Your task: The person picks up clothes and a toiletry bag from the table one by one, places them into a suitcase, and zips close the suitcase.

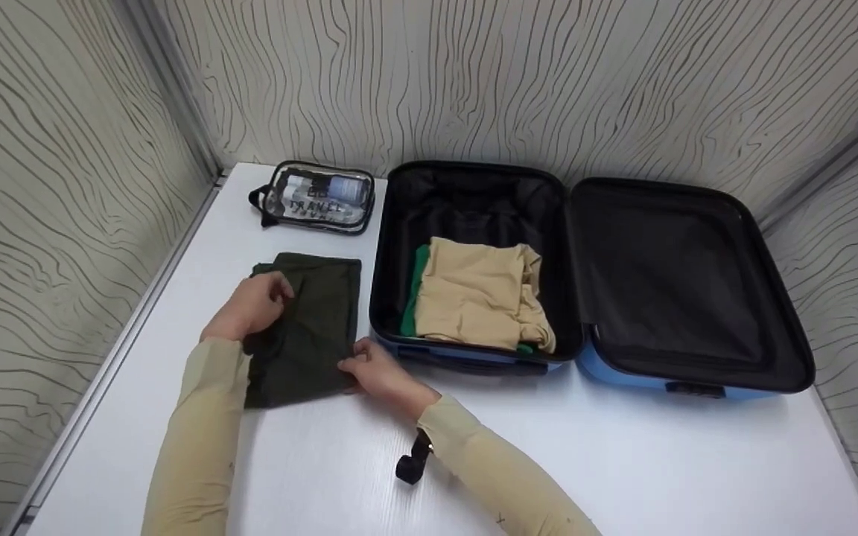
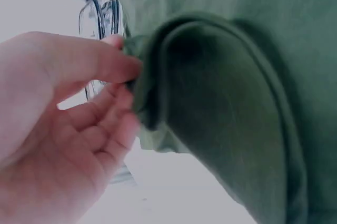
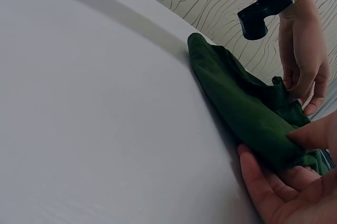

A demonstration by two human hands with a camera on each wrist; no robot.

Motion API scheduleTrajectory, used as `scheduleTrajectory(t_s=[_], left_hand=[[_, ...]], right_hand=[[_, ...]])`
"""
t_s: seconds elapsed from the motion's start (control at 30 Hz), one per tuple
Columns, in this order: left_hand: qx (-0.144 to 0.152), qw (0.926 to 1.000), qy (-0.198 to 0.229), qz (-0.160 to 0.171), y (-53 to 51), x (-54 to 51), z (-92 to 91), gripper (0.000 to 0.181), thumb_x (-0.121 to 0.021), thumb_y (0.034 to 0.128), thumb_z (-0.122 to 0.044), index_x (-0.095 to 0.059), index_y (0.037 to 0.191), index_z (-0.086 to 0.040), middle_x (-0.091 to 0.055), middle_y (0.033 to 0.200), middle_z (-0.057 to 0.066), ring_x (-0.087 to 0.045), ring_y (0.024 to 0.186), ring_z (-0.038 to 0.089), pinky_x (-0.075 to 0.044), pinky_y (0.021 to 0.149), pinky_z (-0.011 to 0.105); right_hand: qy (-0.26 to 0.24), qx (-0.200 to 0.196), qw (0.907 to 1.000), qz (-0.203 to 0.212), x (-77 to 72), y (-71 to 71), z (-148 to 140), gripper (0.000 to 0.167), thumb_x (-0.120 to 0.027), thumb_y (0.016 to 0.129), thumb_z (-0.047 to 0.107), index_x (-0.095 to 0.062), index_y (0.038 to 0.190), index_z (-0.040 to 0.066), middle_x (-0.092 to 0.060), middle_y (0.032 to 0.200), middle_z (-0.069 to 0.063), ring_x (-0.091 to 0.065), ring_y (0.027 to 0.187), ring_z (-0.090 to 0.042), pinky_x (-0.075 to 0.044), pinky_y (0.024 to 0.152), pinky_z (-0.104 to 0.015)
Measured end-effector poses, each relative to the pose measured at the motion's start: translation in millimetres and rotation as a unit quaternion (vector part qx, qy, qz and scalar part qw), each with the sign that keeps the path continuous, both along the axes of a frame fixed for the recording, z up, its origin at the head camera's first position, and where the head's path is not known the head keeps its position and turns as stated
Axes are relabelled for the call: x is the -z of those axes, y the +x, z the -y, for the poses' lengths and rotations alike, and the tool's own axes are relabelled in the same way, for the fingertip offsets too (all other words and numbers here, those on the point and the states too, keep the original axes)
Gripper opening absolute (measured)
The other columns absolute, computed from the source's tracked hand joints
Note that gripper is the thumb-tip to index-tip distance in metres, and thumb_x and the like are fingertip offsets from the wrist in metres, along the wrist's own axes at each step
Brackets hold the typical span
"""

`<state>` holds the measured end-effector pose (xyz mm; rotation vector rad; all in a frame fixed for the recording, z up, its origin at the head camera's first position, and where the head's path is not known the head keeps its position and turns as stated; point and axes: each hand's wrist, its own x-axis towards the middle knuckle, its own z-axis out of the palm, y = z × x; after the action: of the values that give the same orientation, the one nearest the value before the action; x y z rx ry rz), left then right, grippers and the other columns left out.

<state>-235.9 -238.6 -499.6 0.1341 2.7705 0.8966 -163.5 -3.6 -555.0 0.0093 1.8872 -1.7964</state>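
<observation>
A dark green folded garment [image 1: 317, 327] lies on the white table, left of the open suitcase. My left hand [image 1: 254, 301] pinches its left edge between thumb and fingers; in the left wrist view that edge [image 2: 226, 92] is lifted and curls over. My right hand [image 1: 384, 376] grips the garment's right edge near the front corner. Seen from the right wrist, the thumb rests on top of the cloth [image 3: 253, 113] and the fingers are partly under it. What kind of garment it is cannot be made out.
A blue suitcase [image 1: 474, 167] with black lining stands open on the right, its lid half [image 1: 667, 275] folded out. Inside lie a beige folded garment [image 1: 474, 294] and a green one [image 1: 412, 298] beneath. Behind the dark green garment is a clear travel pouch [image 1: 321, 197] with bottles.
</observation>
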Motion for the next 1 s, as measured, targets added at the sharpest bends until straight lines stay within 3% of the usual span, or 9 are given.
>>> scheduleTrajectory(t_s=[0.2,0.33,0.5,0.57,0.63,0.7,0.77,0.87,1.0], left_hand=[[-0.065,0.9926,0.012,-0.102,-10.8,4.1,13.1,0.033,-0.044,0.0927,0.01,-0.065,0.117,0.004,-0.06,0.107,0.024,-0.056,0.098,0.039,-0.046,0.091,0.055],[-0.089,0.9859,-0.037,-0.136,-15.3,4.1,15.8,0.035,-0.043,0.0892,0.011,-0.069,0.112,0.003,-0.057,0.101,0.025,-0.055,0.095,0.045,-0.045,0.088,0.057],[-0.055,0.992,-0.093,-0.066,-22.1,4.4,2.0,0.039,-0.052,0.0967,-0.009,-0.062,0.133,0.002,-0.055,0.124,0.032,-0.05,0.115,0.051,-0.039,0.098,0.064],[-0.033,0.9952,-0.085,-0.034,-28.7,9.2,-7.7,0.054,-0.06,0.0988,-0.025,-0.051,0.145,0.001,-0.047,0.141,0.032,-0.042,0.129,0.051,-0.033,0.106,0.065],[-0.013,0.9968,-0.078,-0.011,-34.9,15.2,-17.4,0.077,-0.069,0.0946,-0.04,-0.039,0.154,-0.001,-0.036,0.154,0.03,-0.031,0.139,0.051,-0.024,0.112,0.066],[0.006,0.9967,-0.08,0.013,-39.6,20.6,-25.3,0.096,-0.077,0.0881,-0.046,-0.029,0.16,-0.004,-0.026,0.161,0.026,-0.02,0.146,0.05,-0.016,0.116,0.065],[0.02,0.9957,-0.083,0.035,-41.1,23.0,-31.1,0.104,-0.08,0.0858,-0.047,-0.021,0.163,-0.007,-0.022,0.163,0.025,-0.013,0.148,0.049,-0.009,0.117,0.065],[0.021,0.9945,-0.089,0.052,-42.2,24.4,-35.4,0.105,-0.079,0.0867,-0.046,-0.019,0.163,-0.004,-0.026,0.162,0.026,-0.015,0.148,0.048,-0.003,0.117,0.065],[0.016,0.993,-0.108,0.046,-41.8,23.6,-36.8,0.094,-0.076,0.0883,-0.048,-0.036,0.154,0.006,-0.037,0.152,0.032,-0.026,0.142,0.051,-0.006,0.117,0.064]], right_hand=[[0.005,-0.019,0.9997,-0.013,0.1,2.2,-9,0.01,-0.056,0.095,-0.003,-0.052,0.103,0.0,-0.062,0.094,-0.015,-0.068,0.084,-0.027,-0.06,0.065,-0.036],[-0.021,-0.027,0.9994,0.01,0.0,2.8,-14,0.015,-0.051,0.095,-0.004,-0.052,0.109,-0.003,-0.061,0.098,-0.017,-0.067,0.086,-0.029,-0.061,0.066,-0.041],[-0.031,-0.023,0.9977,0.056,-4.7,4.4,-17,0.025,-0.06,0.095,0.004,-0.053,0.118,-0.005,-0.062,0.105,-0.02,-0.068,0.088,-0.03,-0.061,0.068,-0.043],[-0.027,-0.025,0.9967,0.073,-5.6,5.4,-17,0.032,-0.07,0.093,0.01,-0.054,0.117,-0.004,-0.065,0.103,-0.019,-0.07,0.082,-0.029,-0.061,0.067,-0.041],[-0.017,-0.036,0.9957,0.084,-5.8,6.6,-18,0.04,-0.079,0.089,0.015,-0.057,0.117,-0.002,-0.068,0.096,-0.018,-0.071,0.073,-0.025,-0.061,0.064,-0.037],[-0.005,-0.048,0.9947,0.091,-5.0,7.8,-19,0.037,-0.083,0.087,0.018,-0.061,0.108,-0.001,-0.071,0.084,-0.018,-0.071,0.063,-0.022,-0.06,0.06,-0.033],[0.009,-0.057,0.9936,0.097,-4.1,8.9,-20,0.031,-0.084,0.086,0.02,-0.065,0.101,0.0,-0.07,0.073,-0.018,-0.069,0.056,-0.02,-0.059,0.056,-0.031],[0.017,-0.063,0.9922,0.106,-2.8,9.8,-21,0.024,-0.084,0.085,0.019,-0.07,0.091,0.001,-0.07,0.068,-0.017,-0.07,0.056,-0.019,-0.058,0.055,-0.029],[-0.022,-0.065,0.9907,0.118,-0.6,9.7,-22,0.018,-0.081,0.085,0.007,-0.069,0.096,-0.001,-0.073,0.08,-0.021,-0.072,0.065,-0.022,-0.06,0.06,-0.032]])
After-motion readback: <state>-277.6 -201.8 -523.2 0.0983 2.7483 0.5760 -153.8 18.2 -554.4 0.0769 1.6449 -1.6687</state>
